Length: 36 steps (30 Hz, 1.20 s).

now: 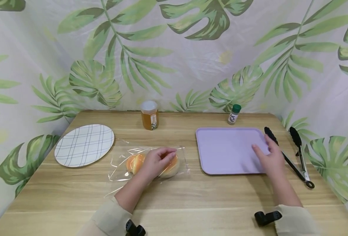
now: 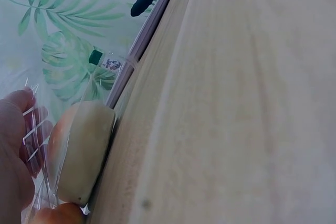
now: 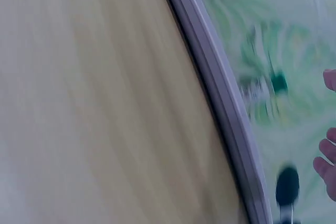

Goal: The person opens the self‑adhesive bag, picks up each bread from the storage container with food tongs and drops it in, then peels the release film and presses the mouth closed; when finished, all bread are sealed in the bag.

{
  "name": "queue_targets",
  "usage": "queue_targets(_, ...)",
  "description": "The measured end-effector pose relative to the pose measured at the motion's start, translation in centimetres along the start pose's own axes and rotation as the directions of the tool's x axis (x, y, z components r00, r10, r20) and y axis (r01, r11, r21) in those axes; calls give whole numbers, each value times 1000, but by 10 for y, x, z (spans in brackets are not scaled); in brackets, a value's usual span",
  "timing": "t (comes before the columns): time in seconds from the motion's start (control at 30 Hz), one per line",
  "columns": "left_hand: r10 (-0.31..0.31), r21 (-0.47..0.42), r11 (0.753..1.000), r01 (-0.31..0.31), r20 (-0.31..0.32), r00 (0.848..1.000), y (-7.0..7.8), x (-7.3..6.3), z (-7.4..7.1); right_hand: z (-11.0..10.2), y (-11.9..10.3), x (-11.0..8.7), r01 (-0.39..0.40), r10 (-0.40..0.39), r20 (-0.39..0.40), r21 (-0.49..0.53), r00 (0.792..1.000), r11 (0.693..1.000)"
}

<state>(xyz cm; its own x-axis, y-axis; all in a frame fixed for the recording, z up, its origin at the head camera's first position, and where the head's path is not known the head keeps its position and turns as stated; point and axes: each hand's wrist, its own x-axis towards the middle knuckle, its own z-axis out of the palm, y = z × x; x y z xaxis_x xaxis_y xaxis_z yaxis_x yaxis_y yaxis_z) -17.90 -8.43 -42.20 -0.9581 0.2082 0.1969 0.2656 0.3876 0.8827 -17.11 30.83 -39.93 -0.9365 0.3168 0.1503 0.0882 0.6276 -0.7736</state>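
A clear plastic bag (image 1: 119,167) with round bread buns (image 1: 171,168) inside lies on the table, front centre-left. My left hand (image 1: 156,162) is over it, thumb and fingertips pinching its film. In the left wrist view, fingers show through the raised plastic beside a pale bun (image 2: 86,150). My right hand (image 1: 272,159) hovers over the right side of a lilac tray (image 1: 227,150), holding nothing, its thumb and fingers spread apart. Black-tipped tongs (image 1: 293,167) lie just right of that hand, their arms spread.
An oval white plate with a checked pattern (image 1: 85,146) lies at the left. At the back stand a honey-coloured jar (image 1: 149,118) with a pale lid and a small green-capped shaker (image 1: 234,114). A leaf-print cloth (image 1: 191,65) hangs behind the table.
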Motion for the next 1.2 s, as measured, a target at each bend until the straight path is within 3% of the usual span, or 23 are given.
queue_targets(0.23, -26, 57, 998, 31, -79, 997, 0, 6, 1, 53, -43, -23, 76, -100, 162, 143, 982, 987)
queue_targets(0.43, -36, 85, 995, 48, -133, 990, -2, 10, 3, 101, -69, -50, 145, -225, 222, 327, 949, 934)
queue_targets(0.63, -39, 101, 993, 59, -188, 981, -3, 12, 4, 136, -84, -75, 54, -181, 259, 430, 949, 901)
queue_targets(0.73, -43, 107, 992, 66, -205, 978, -2, 12, 4, 146, -90, -84, -48, -111, 318, 452, 942, 891)
queue_targets(0.93, -44, 120, 990, 74, -233, 972, -1, 10, 7, 162, -97, -95, -278, 48, 473, 430, 880, 859)
queue_targets(1.07, -55, 124, 988, 89, -251, 966, -2, 10, 9, 174, -100, -95, -329, 81, 523, 403, 848, 854)
queue_targets(1.2, -57, 123, 988, 91, -257, 965, -1, 9, 11, 184, -104, -92, -332, 84, 529, 393, 844, 858)
